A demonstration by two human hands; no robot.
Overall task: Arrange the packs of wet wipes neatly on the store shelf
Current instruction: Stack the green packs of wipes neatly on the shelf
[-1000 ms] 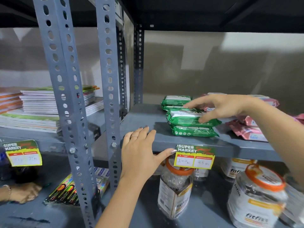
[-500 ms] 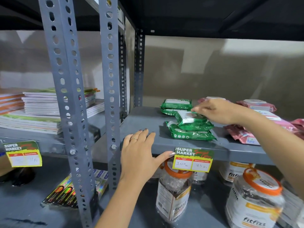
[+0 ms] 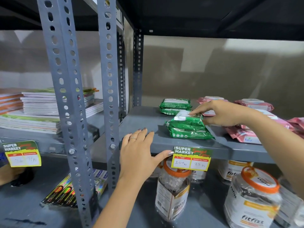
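On the grey metal shelf [image 3: 144, 119] two green wet-wipe packs lie stacked near the front. My right hand [image 3: 218, 114] grips the top green pack [image 3: 185, 120], thumb at its right end and index finger on its white label, and the pack sits tilted on the bottom green pack [image 3: 189, 134]. Behind them stands a second stack of green packs [image 3: 175, 105]. Pink wet-wipe packs [image 3: 243, 135] lie scattered to the right, partly hidden by my arm. My left hand [image 3: 139, 155] rests flat over the shelf's front edge, fingers spread, holding no pack.
A price tag [image 3: 191, 159] hangs on the shelf edge. Orange-lidded clear jars [image 3: 172, 191] stand on the shelf below. Perforated grey uprights [image 3: 65, 96] rise at left, with stacked notebooks [image 3: 41, 111] beyond and pen packs [image 3: 65, 191] lower down. Another person's hand [image 3: 6, 175] shows at far left.
My right hand has drawn back to the right along the top green pack, turning and tilting it on the stack. My left hand stays on the shelf edge.
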